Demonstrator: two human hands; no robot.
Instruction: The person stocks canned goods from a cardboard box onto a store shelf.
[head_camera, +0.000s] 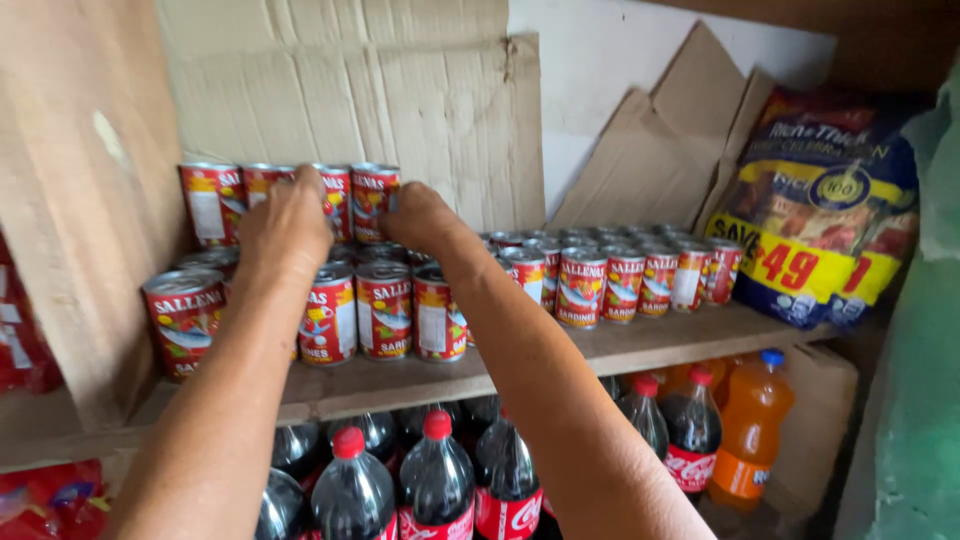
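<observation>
Wooden shelf (640, 345) is crammed, both hands, left hand (285, 225) and right hand (420, 220), clamped on stacked red cans (375, 195) far left, so one nudge probably topples the second tier onto the soda bottles (437, 480) below.

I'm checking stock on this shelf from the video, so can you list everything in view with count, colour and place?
tin cans: dozens, exact count unclear, red labels with silver tops, in rows on the wooden shelf, a second layer stacked at the back left
cardboard sheets: several, brown, leaning against the back wall
large bag: one, blue and yellow, upright at the shelf's right end
dark soda bottles: about ten showing, red caps, below the shelf
orange soda bottle: one clearly seen, blue cap, lower right
red packets: some, far left edge
left hand: on the stacked cans
right hand: on the stacked cans beside it
</observation>
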